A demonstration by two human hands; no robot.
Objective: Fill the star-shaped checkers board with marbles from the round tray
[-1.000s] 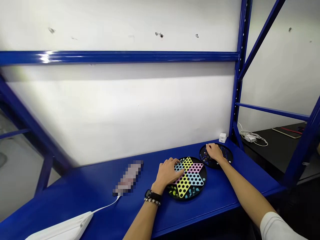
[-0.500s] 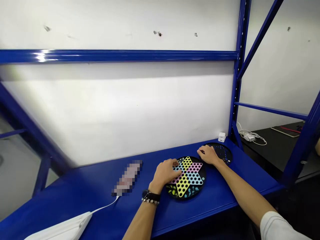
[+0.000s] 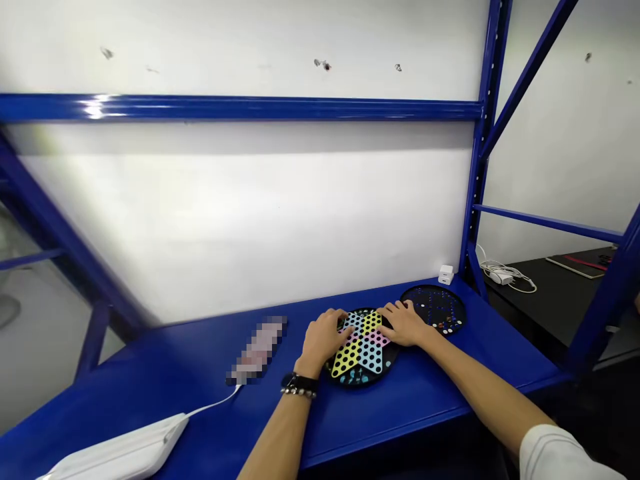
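A round black Chinese checkers board (image 3: 364, 350) with a star of yellow, pink and light blue holed fields lies on the blue shelf (image 3: 440, 387). My left hand (image 3: 323, 337) rests on its left edge with curled fingers. My right hand (image 3: 403, 323) lies on its upper right edge, fingers bent over the board. Whether they pinch a marble is hidden. A second round black tray (image 3: 436, 308) with several small marbles sits just right of the board.
A blurred pink object (image 3: 257, 350) with a white cable lies left of the board. A white device (image 3: 117, 453) sits at the front left. A white charger (image 3: 445, 274) stands by the blue post. Cables (image 3: 505, 275) lie on a black table at right.
My right hand has left the black marble tray and moved left onto the checkers board. The board and my left hand have shifted slightly left.
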